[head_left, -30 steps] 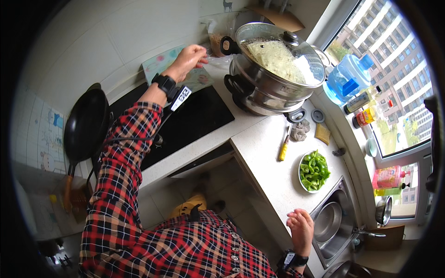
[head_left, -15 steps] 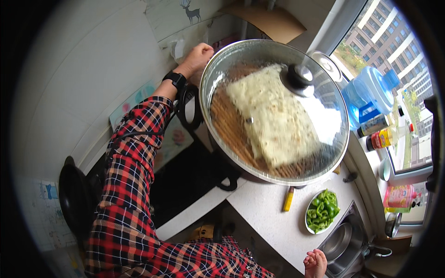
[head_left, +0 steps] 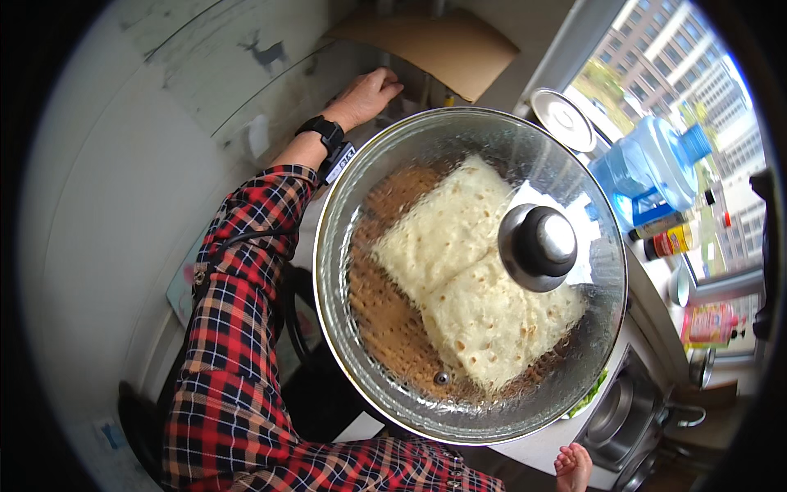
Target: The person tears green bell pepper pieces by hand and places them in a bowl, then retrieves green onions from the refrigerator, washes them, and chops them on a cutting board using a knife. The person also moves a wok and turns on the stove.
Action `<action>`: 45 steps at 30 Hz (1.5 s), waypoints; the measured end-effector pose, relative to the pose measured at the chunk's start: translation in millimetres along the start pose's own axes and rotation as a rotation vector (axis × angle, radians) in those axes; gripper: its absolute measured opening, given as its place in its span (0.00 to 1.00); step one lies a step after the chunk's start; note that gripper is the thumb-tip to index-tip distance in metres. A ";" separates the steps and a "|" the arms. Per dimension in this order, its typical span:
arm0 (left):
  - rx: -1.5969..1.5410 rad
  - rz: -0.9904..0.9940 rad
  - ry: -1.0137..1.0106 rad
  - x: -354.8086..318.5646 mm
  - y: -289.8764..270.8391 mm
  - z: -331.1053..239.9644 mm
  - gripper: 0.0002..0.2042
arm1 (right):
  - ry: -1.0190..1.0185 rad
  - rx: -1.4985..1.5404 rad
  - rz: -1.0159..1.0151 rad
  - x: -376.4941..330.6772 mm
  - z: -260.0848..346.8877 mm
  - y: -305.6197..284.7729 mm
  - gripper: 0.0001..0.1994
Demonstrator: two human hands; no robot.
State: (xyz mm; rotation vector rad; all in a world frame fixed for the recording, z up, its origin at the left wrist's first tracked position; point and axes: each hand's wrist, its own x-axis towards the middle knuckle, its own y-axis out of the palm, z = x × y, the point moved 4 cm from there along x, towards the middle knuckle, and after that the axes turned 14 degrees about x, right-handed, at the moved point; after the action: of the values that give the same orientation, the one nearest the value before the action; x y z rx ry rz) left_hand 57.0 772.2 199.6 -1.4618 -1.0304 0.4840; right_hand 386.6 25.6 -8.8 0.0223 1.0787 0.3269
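Observation:
A glass lid (head_left: 385,197) with a steel rim and black knob (head_left: 545,246) covers a wide pan. Through its wet glass I see a pale, folded flatbread (head_left: 484,320) lying over brown, grainy-looking contents. My left hand (head_left: 367,97) reaches beyond the lid's far left edge, close to a brown cardboard sheet (head_left: 443,49). Its fingers are curled downward, and whatever they pinch is hidden. Low at the right, my right hand (head_left: 572,467) hangs above the counter edge by the sink, loosely curled with fingers slightly apart and nothing visible in it.
A plate of cut green peppers (head_left: 589,398) is mostly hidden behind the lid. Right of it lies the steel sink (head_left: 619,410). A blue water jug (head_left: 656,172), a white round lid (head_left: 562,120) and several bottles line the window. A black pan (head_left: 138,422) stands at left.
My left hand has moved from beside the lid's rim further back, toward the cardboard. The lid now looks larger and lower in view, covering most of the pepper plate. My right hand stays low.

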 end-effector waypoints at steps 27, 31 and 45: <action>0.457 -0.296 0.290 20.0 28.2 37.9 0.12 | -0.130 0.060 -0.073 4.5 -48.3 -32.6 0.09; 0.549 -0.271 0.346 19.2 34.3 48.7 0.13 | -0.127 0.058 -0.072 4.3 -48.8 -30.5 0.08; -0.483 0.396 -0.331 17.9 66.1 102.4 0.19 | -0.102 0.076 -0.068 7.7 -54.5 -32.8 0.07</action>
State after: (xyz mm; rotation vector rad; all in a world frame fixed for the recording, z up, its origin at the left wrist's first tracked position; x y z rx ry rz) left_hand 5.1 853.0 122.5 -2.0850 -1.1704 0.8207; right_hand 350.9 -11.2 -47.2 0.0693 0.9879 0.2216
